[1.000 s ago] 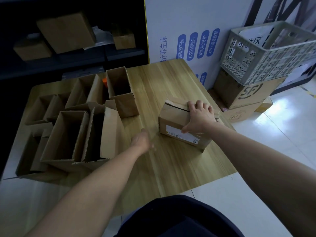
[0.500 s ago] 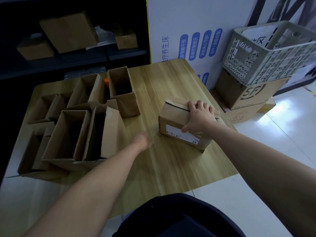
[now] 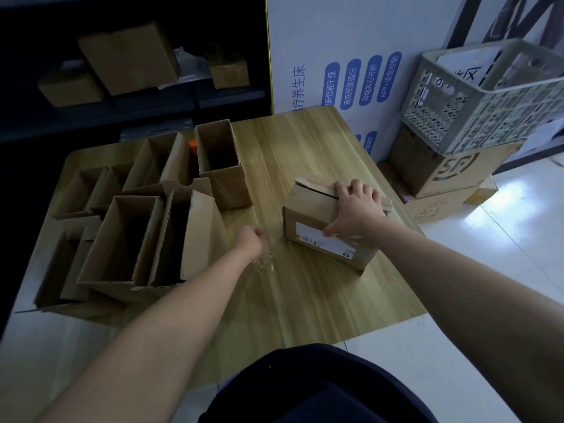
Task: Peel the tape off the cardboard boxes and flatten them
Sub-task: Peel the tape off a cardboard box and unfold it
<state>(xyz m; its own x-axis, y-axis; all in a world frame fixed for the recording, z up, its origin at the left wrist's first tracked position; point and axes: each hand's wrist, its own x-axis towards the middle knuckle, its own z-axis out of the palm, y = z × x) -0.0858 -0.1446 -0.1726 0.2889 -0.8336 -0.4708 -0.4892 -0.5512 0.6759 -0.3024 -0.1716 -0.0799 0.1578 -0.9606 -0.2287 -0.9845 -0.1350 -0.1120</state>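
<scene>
So the small brown cardboard box with the white shipping label (image 3: pixel 328 221) sits on the right half of the light wood-grain bench (image 3: pixel 305 141), just beside the right-hand edge, and the right hand (image 3: pixel 355 207) is planted flat on top of it, fingers (image 3: pixel 354 186) spread wide over the top flap and the thumb hooked down the near face by the label. That's the pinning hand, and it's doing the right thing. The left hand (image 3: pixel 250 239) is curled closed on a crinkly strip of clear packing tape (image 3: pixel 264 261) that trails down onto the bench near the box's left corner. I can't tell whether the strip is fully off the box or attached somewhere. If it's attached, my advice: pull low and along the seam, not straight up, so the tape doesn't tear into slivers or rip the paper layer. Press down hard with the right palm, since a light box slides easily on that smooth top. The top flap looks slightly lifted already. The row of open-topped brown cartons (image 3: pixel 131 233) on the left is well apart, so there's pulling room.
</scene>
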